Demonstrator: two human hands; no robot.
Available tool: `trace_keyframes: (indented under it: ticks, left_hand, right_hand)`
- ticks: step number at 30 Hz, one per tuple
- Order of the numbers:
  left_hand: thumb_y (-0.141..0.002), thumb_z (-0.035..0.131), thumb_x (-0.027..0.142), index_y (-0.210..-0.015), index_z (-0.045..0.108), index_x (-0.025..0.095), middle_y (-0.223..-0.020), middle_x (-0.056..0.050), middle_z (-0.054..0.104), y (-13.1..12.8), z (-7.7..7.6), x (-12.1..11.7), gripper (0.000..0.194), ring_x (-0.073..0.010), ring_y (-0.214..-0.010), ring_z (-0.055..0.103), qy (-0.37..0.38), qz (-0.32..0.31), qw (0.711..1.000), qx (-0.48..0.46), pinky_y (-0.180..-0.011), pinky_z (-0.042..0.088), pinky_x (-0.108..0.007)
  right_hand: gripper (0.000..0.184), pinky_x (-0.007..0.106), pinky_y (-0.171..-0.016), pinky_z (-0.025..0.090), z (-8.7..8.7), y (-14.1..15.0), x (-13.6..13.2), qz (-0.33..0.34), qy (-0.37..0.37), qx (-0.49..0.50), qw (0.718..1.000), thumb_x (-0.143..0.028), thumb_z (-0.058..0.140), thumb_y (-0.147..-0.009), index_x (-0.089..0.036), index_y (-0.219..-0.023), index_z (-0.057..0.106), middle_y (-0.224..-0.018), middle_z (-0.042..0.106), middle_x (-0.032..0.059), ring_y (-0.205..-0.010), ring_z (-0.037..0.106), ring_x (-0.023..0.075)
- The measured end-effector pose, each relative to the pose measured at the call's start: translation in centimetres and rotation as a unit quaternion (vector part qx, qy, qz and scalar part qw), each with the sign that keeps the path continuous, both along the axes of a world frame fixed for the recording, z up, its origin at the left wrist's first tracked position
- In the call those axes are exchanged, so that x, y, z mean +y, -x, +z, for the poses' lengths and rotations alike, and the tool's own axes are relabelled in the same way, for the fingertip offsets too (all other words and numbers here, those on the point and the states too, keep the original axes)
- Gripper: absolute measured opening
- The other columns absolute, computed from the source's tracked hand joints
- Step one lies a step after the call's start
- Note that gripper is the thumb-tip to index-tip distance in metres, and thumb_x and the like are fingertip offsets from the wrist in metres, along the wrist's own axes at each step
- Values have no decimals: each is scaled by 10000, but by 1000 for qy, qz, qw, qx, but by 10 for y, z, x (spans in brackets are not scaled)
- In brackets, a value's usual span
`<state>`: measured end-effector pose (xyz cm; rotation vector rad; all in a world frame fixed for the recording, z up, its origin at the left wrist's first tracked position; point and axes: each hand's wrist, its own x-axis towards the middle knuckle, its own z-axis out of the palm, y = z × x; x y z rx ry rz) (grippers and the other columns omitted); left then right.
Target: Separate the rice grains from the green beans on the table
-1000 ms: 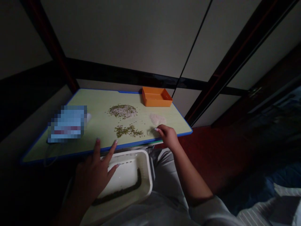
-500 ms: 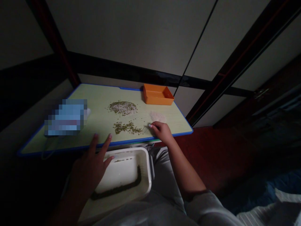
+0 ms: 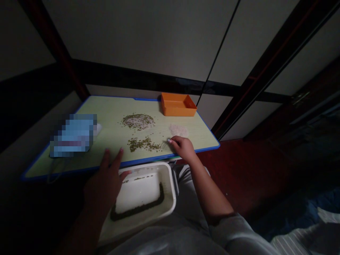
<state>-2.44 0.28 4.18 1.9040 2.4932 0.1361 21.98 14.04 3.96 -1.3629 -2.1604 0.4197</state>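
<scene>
My right hand is closed in a pinch at the front right of the small table; thin, faint curved lines show by its fingertips, too fine to name. Just left of it lies a loose patch of small green grains, like mung beans. Behind the hand is a small pale pinkish heap of grains. A mixed heap of green and pale grains lies farther back. My left hand has its fingers spread at the table's front edge, holding nothing, over the left side of a white basin.
An orange open box stands at the back right of the table. A blurred-out blue object with a cord lies at the left. Green grains line the basin's bottom edges. Cabinet panels rise behind the table.
The view has shifted slightly, and the basin appears a little farther right. My right hand keeps its pinch in the same place; my left hand stays spread. The heaps look unchanged.
</scene>
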Motion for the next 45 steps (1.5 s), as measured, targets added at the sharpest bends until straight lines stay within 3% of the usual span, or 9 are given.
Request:
trace_keyframes:
  ticks: [13, 19, 36, 40, 45]
  left_hand:
    - [-961, 221, 507, -1557, 159, 248, -1661, -161, 119, 7, -3, 2, 653, -370, -1226, 590, 1, -10, 1000, -15, -758, 589, -496]
    - [-957, 204, 516, -1560, 108, 160, -1656, -195, 95, 6, -1, 1, 706, -402, -1192, 604, -2, -9, 1000, -10, -724, 583, -523]
    - [-958, 243, 487, -1555, 138, 149, -1658, -173, 110, 4, 1, 3, 695, -389, -1215, 594, 0, 1, 1000, -27, -767, 582, -539]
    - [-957, 244, 484, -1555, 144, 158, -1661, -161, 98, 6, -1, 2, 689, -381, -1198, 606, -2, 0, 1000, -28, -762, 582, -537]
    - [-964, 212, 490, -1557, 137, 163, -1665, -154, 73, 7, -4, 2, 682, -392, -1218, 591, -5, -4, 1000, -29, -763, 581, -513]
  right_hand:
    - [263, 215, -622, 367, 4, 1, -1, 21, 16, 14, 1000, -385, 574, -943, -201, -936, 762, -798, 743, 35, -688, 602, 136]
    - [255, 213, -614, 366, 3, 5, -4, 39, 25, 44, 998, -374, 587, -933, -194, -931, 767, -775, 734, 32, -673, 589, 132]
    - [287, 204, -591, 355, 5, 16, -24, 93, 55, 109, 988, -392, 575, -921, -171, -876, 752, -657, 664, -4, -590, 526, 100]
    - [307, 212, -581, 369, 1, 4, -19, 10, 21, 147, 989, -409, 549, -916, -171, -845, 729, -655, 659, 5, -594, 527, 117]
    - [255, 232, -638, 382, 0, -5, -10, -77, -21, 79, 994, -372, 545, -925, -194, -861, 716, -770, 726, 44, -668, 613, 146]
